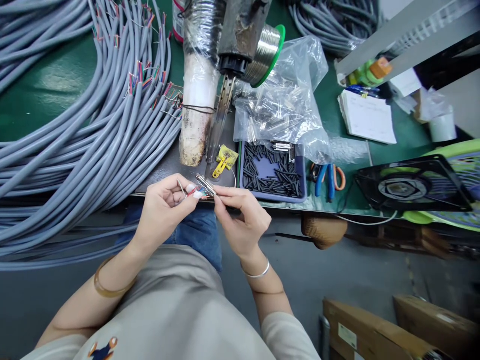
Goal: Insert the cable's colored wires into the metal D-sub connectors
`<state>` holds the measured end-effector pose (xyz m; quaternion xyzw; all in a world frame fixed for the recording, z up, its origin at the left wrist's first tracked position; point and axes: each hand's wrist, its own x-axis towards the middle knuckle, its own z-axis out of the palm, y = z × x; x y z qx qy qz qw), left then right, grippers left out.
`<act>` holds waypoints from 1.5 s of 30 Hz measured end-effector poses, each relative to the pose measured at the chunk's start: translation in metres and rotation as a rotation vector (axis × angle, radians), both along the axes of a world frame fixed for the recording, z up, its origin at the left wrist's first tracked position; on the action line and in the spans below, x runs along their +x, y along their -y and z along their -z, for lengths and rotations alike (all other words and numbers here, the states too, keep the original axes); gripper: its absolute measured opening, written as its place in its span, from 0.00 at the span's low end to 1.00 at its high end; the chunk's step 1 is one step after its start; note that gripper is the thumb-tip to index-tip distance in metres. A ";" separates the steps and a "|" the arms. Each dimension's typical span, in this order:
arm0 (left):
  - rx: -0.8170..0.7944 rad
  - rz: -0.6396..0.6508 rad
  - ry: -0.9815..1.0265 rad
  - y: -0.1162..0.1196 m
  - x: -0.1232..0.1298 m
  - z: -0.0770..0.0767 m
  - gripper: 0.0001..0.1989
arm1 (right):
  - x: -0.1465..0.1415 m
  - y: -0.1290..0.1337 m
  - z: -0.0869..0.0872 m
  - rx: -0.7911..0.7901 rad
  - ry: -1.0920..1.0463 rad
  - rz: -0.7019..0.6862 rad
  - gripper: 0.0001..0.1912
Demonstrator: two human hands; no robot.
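My left hand (167, 197) is closed, pinching the coloured wires (200, 192) of a cable end between thumb and fingers. Pinched at its right end by my right hand (240, 215) is a metal multi-pin connector (204, 184). Wires and connector meet between the two hands, at the bench edge; whether any wire is joined to a pin is too small to tell. Right above the connector comes down the tip of a soldering iron (219, 130), fixed in a stand. A yellow clip (222, 164) lies just behind the connector.
Bundles of grey cables (123, 130) with stripped ends cover the left. A blue tray (303, 192) of short black tubes and a clear bag (285, 110) of connectors lie right of the iron. Further right are a solder spool (264, 52), blue-handled pliers (330, 182), a notepad (369, 117) and a fan (412, 185).
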<state>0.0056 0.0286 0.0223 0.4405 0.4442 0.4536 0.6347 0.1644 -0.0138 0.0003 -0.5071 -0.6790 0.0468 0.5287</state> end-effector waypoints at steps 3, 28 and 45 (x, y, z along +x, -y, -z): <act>0.020 -0.043 -0.024 0.000 0.003 0.000 0.10 | -0.003 0.001 0.001 0.066 0.114 0.026 0.11; 0.234 -0.236 -0.176 -0.003 0.015 0.003 0.07 | -0.001 -0.013 0.000 0.113 0.234 0.003 0.09; 0.255 -0.183 -0.217 -0.003 0.012 -0.002 0.07 | 0.000 -0.011 -0.005 0.120 0.274 0.021 0.11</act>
